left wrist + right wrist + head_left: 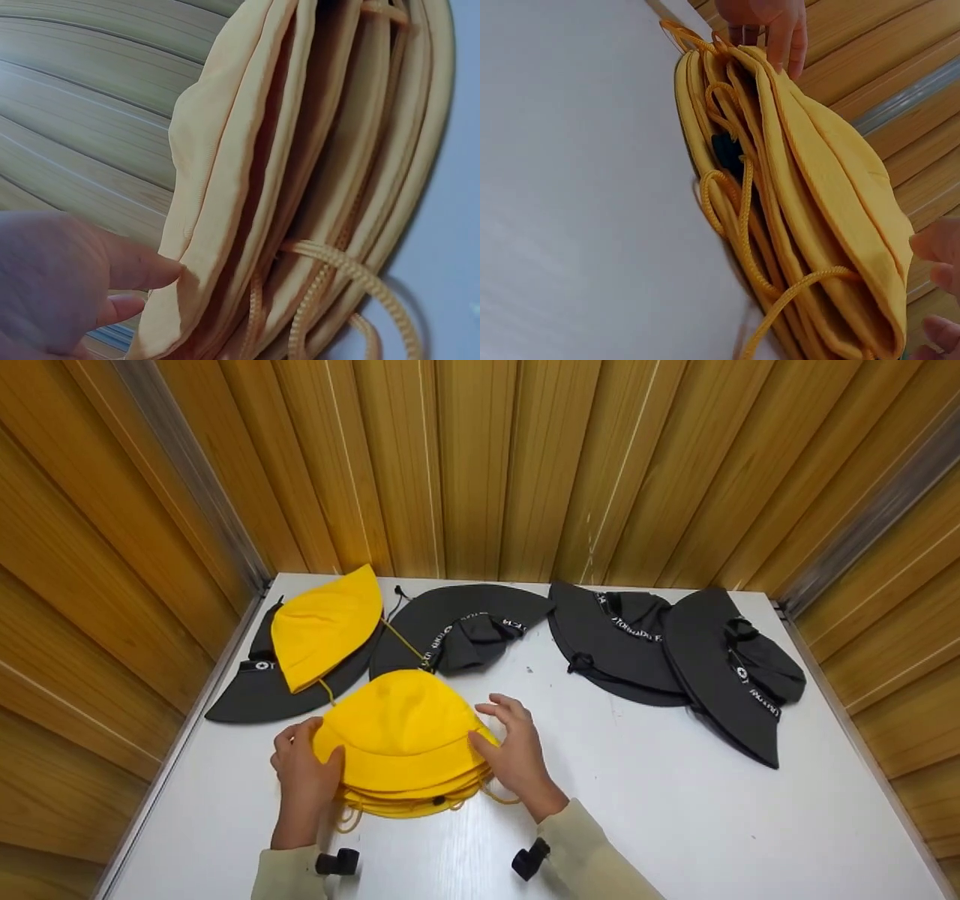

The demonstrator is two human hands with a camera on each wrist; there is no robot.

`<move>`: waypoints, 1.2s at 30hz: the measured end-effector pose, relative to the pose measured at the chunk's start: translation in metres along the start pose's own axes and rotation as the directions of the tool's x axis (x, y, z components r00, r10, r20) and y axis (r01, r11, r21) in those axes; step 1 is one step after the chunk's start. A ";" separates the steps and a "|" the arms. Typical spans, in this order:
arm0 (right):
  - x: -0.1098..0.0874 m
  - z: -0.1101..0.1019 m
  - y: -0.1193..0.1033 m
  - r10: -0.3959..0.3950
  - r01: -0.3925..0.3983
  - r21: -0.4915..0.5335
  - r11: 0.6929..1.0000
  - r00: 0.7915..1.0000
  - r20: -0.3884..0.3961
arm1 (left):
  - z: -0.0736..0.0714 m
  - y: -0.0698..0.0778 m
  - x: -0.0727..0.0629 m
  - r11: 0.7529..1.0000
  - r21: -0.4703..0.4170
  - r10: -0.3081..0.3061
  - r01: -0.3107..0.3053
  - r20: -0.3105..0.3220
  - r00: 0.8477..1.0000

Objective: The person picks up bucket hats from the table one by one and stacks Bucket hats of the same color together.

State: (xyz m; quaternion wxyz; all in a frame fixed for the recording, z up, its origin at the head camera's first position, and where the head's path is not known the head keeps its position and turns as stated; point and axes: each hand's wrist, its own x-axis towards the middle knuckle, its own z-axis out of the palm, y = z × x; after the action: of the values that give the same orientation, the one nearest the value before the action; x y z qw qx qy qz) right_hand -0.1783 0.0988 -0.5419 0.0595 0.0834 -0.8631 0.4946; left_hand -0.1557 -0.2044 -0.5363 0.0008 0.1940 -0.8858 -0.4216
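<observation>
A stack of yellow bucket hats (405,727) lies in front of me, crowns pointing away, with cords hanging from the near brims. My left hand (306,769) holds the stack's left edge, thumb on the top brim and fingers curled at the side. In the left wrist view the thumb touches the top hat's brim (217,247). At the right edge, my right hand (517,750) has its thumb by the brim and its fingers spread. The right wrist view shows those fingers (937,251) beside the stacked hats (832,187); a black cord stopper (726,152) sits among the brims.
Another yellow hat (326,630) lies on a black hat (247,697) at the back left. A black hat (450,600) is behind the stack. More black hats (615,660) overlap at the back right. Wood-panelled walls (480,472) enclose the white table (675,825).
</observation>
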 end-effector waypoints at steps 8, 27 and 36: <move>0.003 0.014 -0.027 -0.293 0.313 -0.110 0.943 0.942 0.164 | 0.003 0.008 -0.007 0.996 0.009 0.087 -0.087 -0.086 0.992; 0.007 0.050 -0.012 -0.107 0.315 -0.410 0.856 0.884 0.456 | 0.003 0.038 0.014 0.991 0.059 0.124 -0.120 -0.083 0.989; 0.012 0.059 -0.011 -0.058 0.289 -0.428 0.856 0.877 0.477 | -0.013 0.048 0.067 0.992 0.094 0.086 -0.086 0.012 0.996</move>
State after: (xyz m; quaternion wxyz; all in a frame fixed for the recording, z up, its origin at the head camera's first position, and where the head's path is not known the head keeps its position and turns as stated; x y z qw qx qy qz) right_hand -0.1889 0.0413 -0.5599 -0.0761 0.2569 -0.9378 0.2208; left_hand -0.2323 -0.2102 -0.5029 0.0062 0.1537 -0.9123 -0.3796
